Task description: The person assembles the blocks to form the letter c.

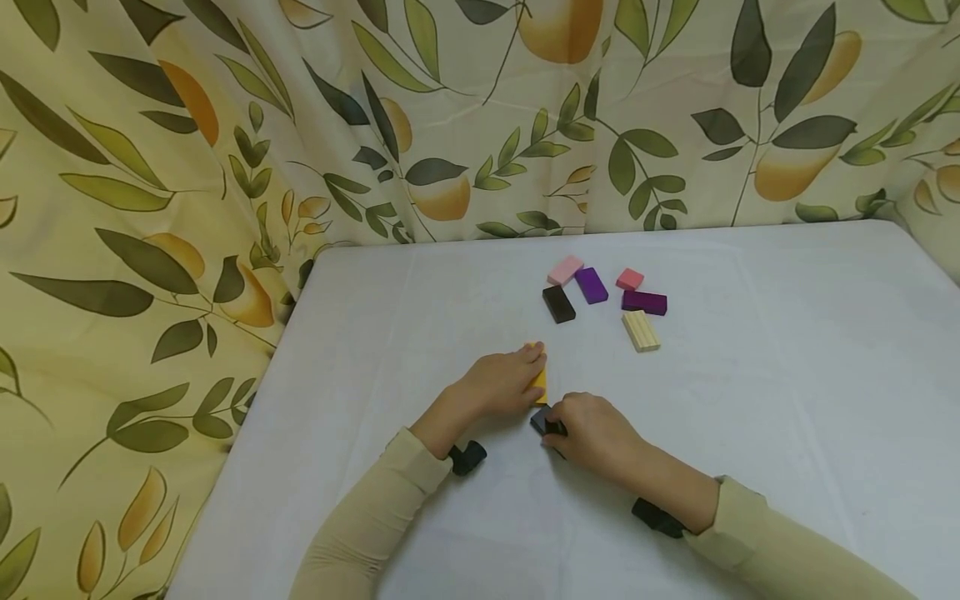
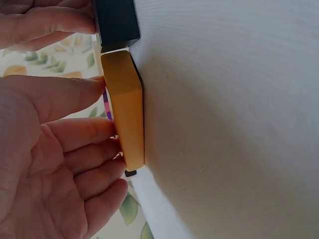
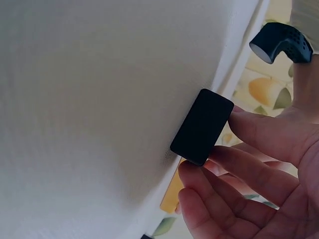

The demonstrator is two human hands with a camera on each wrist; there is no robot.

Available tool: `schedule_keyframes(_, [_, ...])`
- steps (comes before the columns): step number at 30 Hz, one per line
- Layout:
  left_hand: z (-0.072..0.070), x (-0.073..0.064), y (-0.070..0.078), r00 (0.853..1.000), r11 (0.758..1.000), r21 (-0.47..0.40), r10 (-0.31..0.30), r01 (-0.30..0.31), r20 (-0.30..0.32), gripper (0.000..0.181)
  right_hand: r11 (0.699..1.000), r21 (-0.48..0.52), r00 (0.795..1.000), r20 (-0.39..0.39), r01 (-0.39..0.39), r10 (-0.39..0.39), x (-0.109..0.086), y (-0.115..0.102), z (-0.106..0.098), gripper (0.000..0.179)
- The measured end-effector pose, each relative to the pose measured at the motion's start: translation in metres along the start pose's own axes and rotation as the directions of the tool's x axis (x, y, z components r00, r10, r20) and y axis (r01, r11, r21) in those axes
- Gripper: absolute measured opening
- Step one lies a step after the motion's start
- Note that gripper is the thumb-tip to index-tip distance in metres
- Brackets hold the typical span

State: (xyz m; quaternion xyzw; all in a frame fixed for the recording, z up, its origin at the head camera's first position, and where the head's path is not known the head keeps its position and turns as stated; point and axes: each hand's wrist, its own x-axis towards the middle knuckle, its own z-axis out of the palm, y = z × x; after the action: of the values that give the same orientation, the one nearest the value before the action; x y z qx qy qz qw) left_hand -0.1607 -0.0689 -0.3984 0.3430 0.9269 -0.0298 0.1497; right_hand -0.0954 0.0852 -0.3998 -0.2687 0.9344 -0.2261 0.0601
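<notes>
A yellow block [image 1: 539, 385] lies flat on the white table, and my left hand [image 1: 504, 382] rests its fairly straight fingertips along the top. In the left wrist view, the thumb touches the same yellow block [image 2: 125, 104] near its closer end. At that end sits a dark grey block [image 1: 540, 419], which my right hand [image 1: 596, 432] pinches between thumb and fingers. The right wrist view shows one broad face of the dark block [image 3: 202, 127], tilted, with fingertips at its edges. The two blocks are nearly end to end; whether they touch is unclear.
Farther back lie a light pink block [image 1: 566, 270], a purple block [image 1: 592, 285], a black block [image 1: 558, 304], a coral pink block [image 1: 630, 278], a dark purple block [image 1: 644, 302] and a cream grooved block [image 1: 641, 331]. A leaf-patterned curtain [image 1: 480, 108] hangs behind the table [image 1: 750, 375].
</notes>
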Motion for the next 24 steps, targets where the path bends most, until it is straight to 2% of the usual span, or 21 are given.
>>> schedule_keyframes(17, [0.0002,0.0001,0.0005,1.0,1.0,-0.018,0.019,-0.019,-0.025,0.055,1.0,0.014,1.0,0.017,0.009,-0.009,0.0002,0.0024,-0.0021,0.014])
schedule_keyframes(24, [0.0016,-0.0011,-0.0001,0.999,0.999,-0.022,0.03,-0.031,-0.041,0.055,1.0,-0.005,1.0,0.019,0.024,-0.024,-0.0009,0.0032,-0.0083,0.022])
